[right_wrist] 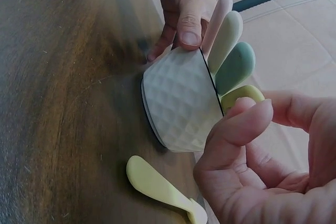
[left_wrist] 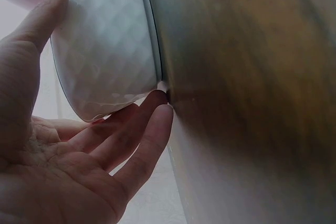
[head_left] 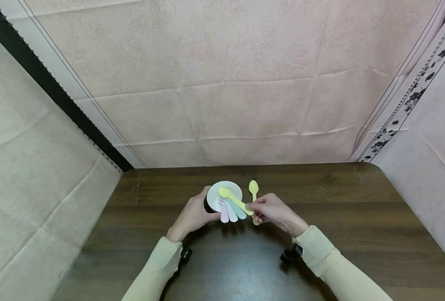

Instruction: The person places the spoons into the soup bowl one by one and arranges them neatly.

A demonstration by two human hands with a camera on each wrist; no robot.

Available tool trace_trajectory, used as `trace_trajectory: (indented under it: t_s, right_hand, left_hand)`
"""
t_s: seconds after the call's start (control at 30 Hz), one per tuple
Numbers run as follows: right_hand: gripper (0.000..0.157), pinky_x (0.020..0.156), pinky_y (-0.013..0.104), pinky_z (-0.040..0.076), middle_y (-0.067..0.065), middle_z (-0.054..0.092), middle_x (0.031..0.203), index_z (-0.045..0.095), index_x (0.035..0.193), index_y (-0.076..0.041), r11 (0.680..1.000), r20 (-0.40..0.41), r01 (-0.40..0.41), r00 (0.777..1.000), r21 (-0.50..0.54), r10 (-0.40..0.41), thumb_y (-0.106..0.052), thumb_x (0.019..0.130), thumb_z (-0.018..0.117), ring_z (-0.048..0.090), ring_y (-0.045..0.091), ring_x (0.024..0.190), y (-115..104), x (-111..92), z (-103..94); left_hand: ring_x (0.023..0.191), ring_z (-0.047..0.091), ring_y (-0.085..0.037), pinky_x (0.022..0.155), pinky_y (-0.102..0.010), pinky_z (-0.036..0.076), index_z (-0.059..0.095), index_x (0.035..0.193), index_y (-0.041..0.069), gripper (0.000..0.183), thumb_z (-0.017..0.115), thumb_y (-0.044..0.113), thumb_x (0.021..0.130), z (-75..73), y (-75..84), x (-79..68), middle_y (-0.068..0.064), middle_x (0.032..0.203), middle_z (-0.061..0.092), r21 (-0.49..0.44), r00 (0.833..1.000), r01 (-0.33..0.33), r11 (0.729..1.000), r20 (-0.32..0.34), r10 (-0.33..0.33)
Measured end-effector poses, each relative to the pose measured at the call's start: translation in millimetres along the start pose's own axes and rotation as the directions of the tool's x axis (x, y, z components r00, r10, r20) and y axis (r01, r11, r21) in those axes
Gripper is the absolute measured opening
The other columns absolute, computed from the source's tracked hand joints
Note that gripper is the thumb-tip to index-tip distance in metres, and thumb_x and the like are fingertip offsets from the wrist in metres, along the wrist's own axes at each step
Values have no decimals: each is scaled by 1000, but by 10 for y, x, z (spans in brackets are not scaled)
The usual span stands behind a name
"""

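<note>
My left hand [head_left: 192, 215] holds a white bowl [right_wrist: 181, 98] with a diamond-patterned wall, thumb at the rim and fingers around its side. Inside the bowl rest a pink spoon [right_wrist: 217, 22], a pale cream spoon [right_wrist: 227, 40] and a green spoon [right_wrist: 236, 66], fanned with their handles over the edge. A yellow spoon [head_left: 233, 198] lies beside them with its head over the bowl. Its handle end is pinched between thumb and finger of my right hand [head_left: 277, 213]. A second yellow spoon [head_left: 253, 189] lies on the table, partly hidden under the right hand.
The dark wooden table [head_left: 151, 234] carries the bowl near its far edge. Pale patterned cloth [head_left: 245, 83] hangs behind and at both sides. Each wrist wears a small black camera [head_left: 292, 253].
</note>
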State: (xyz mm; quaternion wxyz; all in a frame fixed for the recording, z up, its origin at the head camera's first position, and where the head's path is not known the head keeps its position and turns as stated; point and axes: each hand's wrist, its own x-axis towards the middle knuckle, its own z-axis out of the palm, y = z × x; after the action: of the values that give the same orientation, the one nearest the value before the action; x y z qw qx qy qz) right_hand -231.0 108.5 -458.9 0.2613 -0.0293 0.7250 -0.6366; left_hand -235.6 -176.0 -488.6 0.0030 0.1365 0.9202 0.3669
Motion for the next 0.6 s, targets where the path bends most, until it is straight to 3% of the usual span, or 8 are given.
trace_trajectory:
  t_s: [0.3,0.6]
  right_hand:
    - [32,62,21,51,0,64,73,75,96,4,1000,-36,-5,999,1,5,-25,107,70,57,8,65,-11,-19,14]
    - [41,62,23,54,1,67,72,74,95,6,999,-144,2,990,-42,-8,-29,113,61,60,9,64,-2,-39,27]
  left_hand:
    - [128,70,-27,111,-51,54,50,157,15,91,97,36,83,3,-8,11,-9,143,72,-3,1000,-4,1000,3,4]
    - [128,70,-28,111,-52,54,51,158,15,90,96,35,83,-4,4,-2,-9,143,72,-1,1000,3,1000,5,-3]
